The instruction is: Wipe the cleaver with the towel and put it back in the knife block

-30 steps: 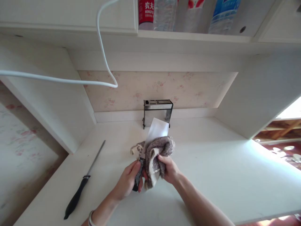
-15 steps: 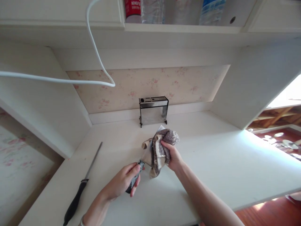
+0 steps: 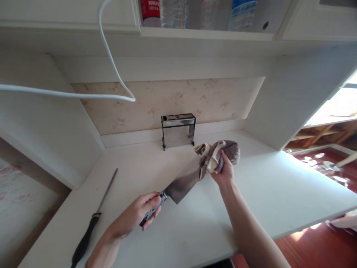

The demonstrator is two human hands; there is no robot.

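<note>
My left hand (image 3: 145,209) is closed round the dark patterned handle of a cleaver (image 3: 184,182), whose broad blade points up and to the right above the counter. In my right hand (image 3: 224,169) is a bunched brown and cream cloth (image 3: 216,154), which covers the far end of the blade. Left of my left hand, a sharpening steel (image 3: 90,227) with a black handle lies on the white counter (image 3: 256,193).
A knife block (image 3: 178,130) with clear sides and a slotted top stands against the back wall. Overhead, a white cable (image 3: 114,67) hangs in front of a cabinet shelf holding several bottles (image 3: 174,13).
My right hand has slid the cloth right and away along the blade, so more of the blade shows. My left hand has shifted slightly left with the cleaver.
</note>
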